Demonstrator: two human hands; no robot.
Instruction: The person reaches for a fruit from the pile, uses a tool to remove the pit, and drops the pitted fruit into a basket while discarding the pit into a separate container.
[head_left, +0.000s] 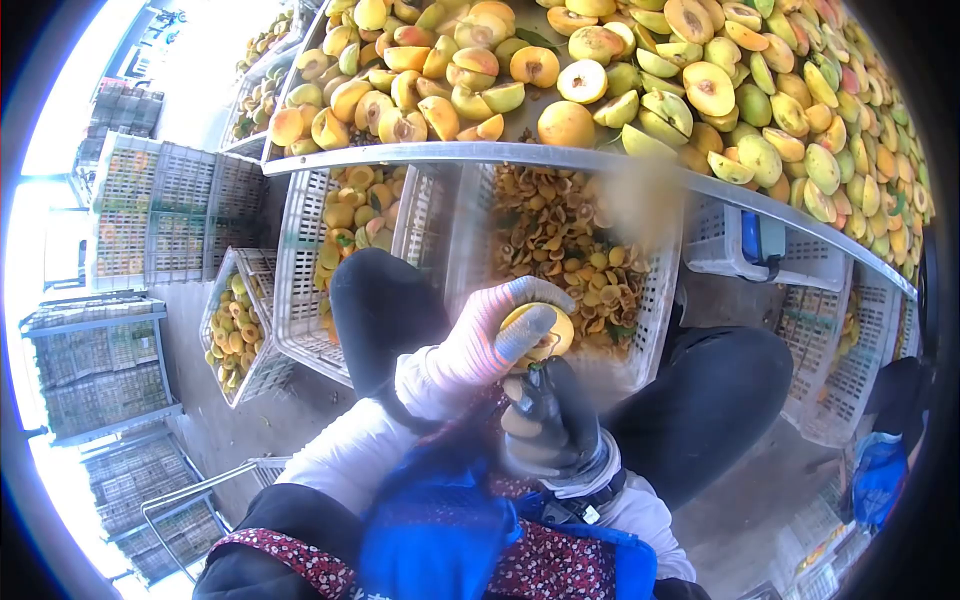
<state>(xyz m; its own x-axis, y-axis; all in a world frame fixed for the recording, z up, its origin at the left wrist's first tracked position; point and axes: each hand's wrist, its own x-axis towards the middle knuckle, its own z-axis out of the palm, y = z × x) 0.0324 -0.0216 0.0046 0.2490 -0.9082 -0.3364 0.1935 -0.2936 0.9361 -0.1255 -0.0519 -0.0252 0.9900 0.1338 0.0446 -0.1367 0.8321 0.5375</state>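
Gloved in white and grey, my left hand [500, 330] is wrapped round a yellow fruit piece [550, 335] with its cut side showing. Just below the fruit, my right hand [548, 418], in a dark and grey glove, has its fingers closed. A small dark tool tip seems to touch the fruit's lower edge, but most of what the right hand grips is hidden. Under both hands stands a white crate [655, 335] holding brown and yellow fruit scraps [570, 240].
A metal-edged table [450, 153] heaped with halved fruit [710, 88] spans the top. Crates of fruit [235, 335] stand at left, beside stacked crates [150, 215]. My knees flank the scrap crate. At far right another person's blue garment [878, 480] shows.
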